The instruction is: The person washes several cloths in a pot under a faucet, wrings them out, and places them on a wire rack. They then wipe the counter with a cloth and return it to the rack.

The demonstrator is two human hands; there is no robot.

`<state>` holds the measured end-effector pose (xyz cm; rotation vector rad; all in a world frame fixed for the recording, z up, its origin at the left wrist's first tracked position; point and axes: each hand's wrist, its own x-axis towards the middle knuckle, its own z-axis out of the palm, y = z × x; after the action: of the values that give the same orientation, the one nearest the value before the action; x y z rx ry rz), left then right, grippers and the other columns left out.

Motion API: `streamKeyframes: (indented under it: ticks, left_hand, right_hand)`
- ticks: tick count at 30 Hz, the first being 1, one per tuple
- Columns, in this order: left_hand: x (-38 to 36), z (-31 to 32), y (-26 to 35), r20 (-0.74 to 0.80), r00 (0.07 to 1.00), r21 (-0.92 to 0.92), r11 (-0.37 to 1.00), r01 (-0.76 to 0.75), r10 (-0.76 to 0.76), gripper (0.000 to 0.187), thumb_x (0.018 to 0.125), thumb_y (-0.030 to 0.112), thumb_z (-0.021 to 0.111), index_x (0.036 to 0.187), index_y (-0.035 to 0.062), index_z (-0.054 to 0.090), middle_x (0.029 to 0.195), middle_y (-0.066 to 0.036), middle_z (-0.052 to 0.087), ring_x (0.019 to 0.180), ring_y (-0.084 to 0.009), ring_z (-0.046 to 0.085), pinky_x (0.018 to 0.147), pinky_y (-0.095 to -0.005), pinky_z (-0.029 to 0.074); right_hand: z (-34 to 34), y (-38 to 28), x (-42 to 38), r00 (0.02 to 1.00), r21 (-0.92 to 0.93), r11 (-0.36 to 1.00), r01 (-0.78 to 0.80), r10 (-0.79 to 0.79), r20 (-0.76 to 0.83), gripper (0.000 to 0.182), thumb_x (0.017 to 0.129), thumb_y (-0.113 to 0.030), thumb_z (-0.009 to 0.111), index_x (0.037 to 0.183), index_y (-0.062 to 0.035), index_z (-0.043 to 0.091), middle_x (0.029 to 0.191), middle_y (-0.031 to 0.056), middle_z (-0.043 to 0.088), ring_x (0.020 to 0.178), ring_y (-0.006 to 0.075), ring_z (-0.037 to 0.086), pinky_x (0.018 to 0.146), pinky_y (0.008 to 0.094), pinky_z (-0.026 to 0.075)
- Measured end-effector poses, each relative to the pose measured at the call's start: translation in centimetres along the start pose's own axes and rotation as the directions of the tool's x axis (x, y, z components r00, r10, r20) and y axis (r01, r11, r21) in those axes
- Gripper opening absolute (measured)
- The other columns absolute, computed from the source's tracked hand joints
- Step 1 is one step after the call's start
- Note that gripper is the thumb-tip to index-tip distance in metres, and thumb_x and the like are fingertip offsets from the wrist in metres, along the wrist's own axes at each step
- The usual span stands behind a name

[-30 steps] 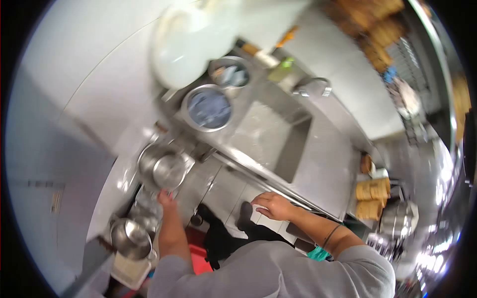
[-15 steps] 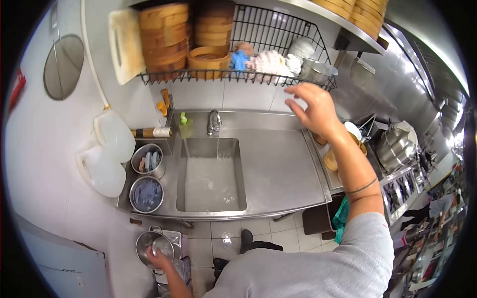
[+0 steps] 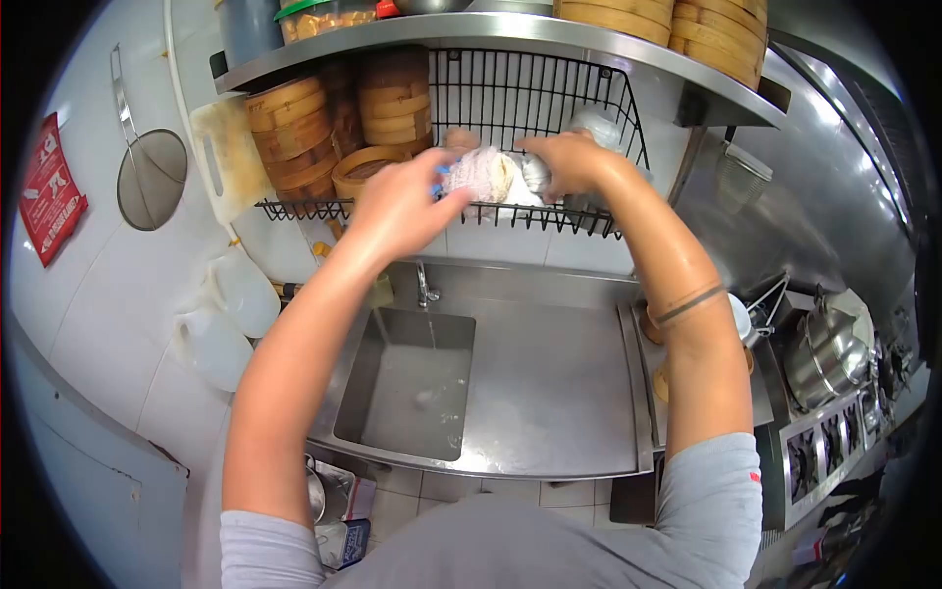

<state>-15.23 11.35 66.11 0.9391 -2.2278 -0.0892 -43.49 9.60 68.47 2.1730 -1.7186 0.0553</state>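
Above the sink, both my hands reach into a black wire basket [image 3: 461, 211] that holds a bundle of pale cloths [image 3: 476, 175]. My left hand [image 3: 404, 201] is at the left side of the bundle, fingers apart, with a bit of blue cloth [image 3: 441, 175] showing behind them. On the other side is my right hand [image 3: 577, 162], its forefinger stretched over a white cloth [image 3: 518, 194] and its thumb lower down. Part of the bundle is hidden by the fingers.
Bamboo steamers [image 3: 294, 137] and a white cutting board [image 3: 228, 157] stand at the basket's left. A steel shelf [image 3: 471, 29] runs overhead. Below, the tap [image 3: 424, 285] runs into the sink [image 3: 407, 388]. Metal pots [image 3: 832, 344] stand at the right.
My left hand has risen from the steel pot by the floor to the basket. My right hand has moved in to the cloths. The view has tilted upward.
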Motion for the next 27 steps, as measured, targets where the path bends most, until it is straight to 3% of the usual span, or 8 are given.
streamKeyframes:
  ticks: [5,10,13,15,19,22,25,27]
  left_hand:
    - [8.7,7.3,0.4,0.215,0.948,0.328,0.932,0.157,-0.235,0.092,0.076,0.072,0.064,0.146,0.0163,0.045,0.113,-0.02,0.071,0.11,-0.0371,0.066,0.097,-0.044,0.051]
    - [11.4,6.7,-3.2,0.233,0.934,0.239,0.947,0.216,-0.272,0.08,0.077,0.06,0.071,0.134,0.0049,0.058,0.117,-0.02,0.07,0.106,-0.0329,0.069,0.091,-0.0397,0.054]
    - [11.4,5.7,-5.1,0.108,0.92,-0.687,0.641,0.342,-0.376,0.037,0.09,0.017,0.065,0.122,-0.0002,0.063,0.113,-0.012,0.07,0.098,-0.0239,0.07,0.087,-0.0377,0.055]
    - [11.8,5.2,-5.9,0.005,0.951,-0.954,0.283,0.097,-0.309,0.035,0.094,0.011,0.057,0.127,0.0019,0.058,0.118,-0.012,0.067,0.103,-0.0249,0.068,0.091,-0.0396,0.055]
    - [10.5,3.8,-3.9,-0.002,0.999,-1.0,0.014,-0.001,-0.05,0.053,0.096,0.03,0.068,0.138,0.0078,0.044,0.126,-0.012,0.059,0.113,-0.022,0.061,0.097,-0.0388,0.051]
    - [8.2,1.9,-3.1,-0.008,1.0,-0.992,0.129,-0.004,-0.03,0.063,0.084,0.016,0.081,0.136,0.0036,0.048,0.121,-0.01,0.063,0.108,-0.0201,0.064,0.089,-0.0363,0.056]
    - [7.4,0.8,-6.2,-0.096,0.969,-0.966,0.256,-0.035,-0.229,0.048,0.083,0.004,0.075,0.127,0.0007,0.055,0.111,-0.009,0.066,0.097,-0.0188,0.068,0.083,-0.0343,0.057]
    - [6.7,0.2,-8.2,-0.1,0.955,-0.973,0.227,-0.035,-0.28,0.044,0.083,0.003,0.073,0.124,0.0002,0.056,0.108,-0.009,0.066,0.095,-0.0191,0.068,0.082,-0.0339,0.057]
  right_hand:
    - [0.3,2.4,2.1,0.99,0.051,0.997,-0.058,0.051,0.131,0.051,0.069,-0.028,0.083,0.115,-0.011,0.07,0.115,0.0157,0.071,0.111,0.0333,0.065,0.095,0.0443,0.05]
    - [-0.6,6.5,2.9,0.899,0.537,0.84,-0.076,0.29,-0.327,0.063,0.069,-0.033,0.081,0.122,-0.0036,0.066,0.117,0.0204,0.069,0.109,0.0374,0.065,0.096,0.0415,0.051]
    - [-3.1,5.4,3.0,0.854,0.74,0.673,0.023,0.371,-0.365,0.055,0.078,-0.026,0.078,0.122,0.0019,0.062,0.106,0.0145,0.071,0.094,0.0227,0.068,0.079,0.0329,0.054]
    - [-4.9,3.0,3.3,0.929,0.956,0.233,0.177,0.28,-0.24,0.049,0.079,-0.025,0.077,0.119,-0.001,0.063,0.105,0.0108,0.071,0.09,0.0195,0.068,0.072,0.0315,0.053]
    - [-5.9,-3.7,7.0,0.969,0.96,0.28,0.02,0.232,-0.088,0.069,0.088,-0.047,0.073,0.13,0.0031,0.053,0.114,0.0159,0.067,0.099,0.0218,0.067,0.079,0.0361,0.055]
    - [-6.7,-6.3,8.9,0.998,0.96,-0.279,-0.034,-0.051,0.021,0.085,0.089,-0.068,0.06,0.127,0.0076,0.051,0.118,0.0222,0.063,0.102,0.0256,0.067,0.083,0.0413,0.057]
    - [-5.0,-4.4,10.2,0.993,0.986,0.167,-0.003,0.117,-0.017,0.061,0.093,-0.055,0.062,0.121,-0.0013,0.059,0.103,0.0155,0.067,0.09,0.0225,0.069,0.077,0.0387,0.057]
    - [-2.2,-2.5,12.1,0.956,0.479,0.878,0.016,0.127,-0.264,0.04,0.078,-0.035,0.075,0.103,-0.0048,0.07,0.104,0.0157,0.072,0.097,0.0272,0.07,0.085,0.0391,0.055]
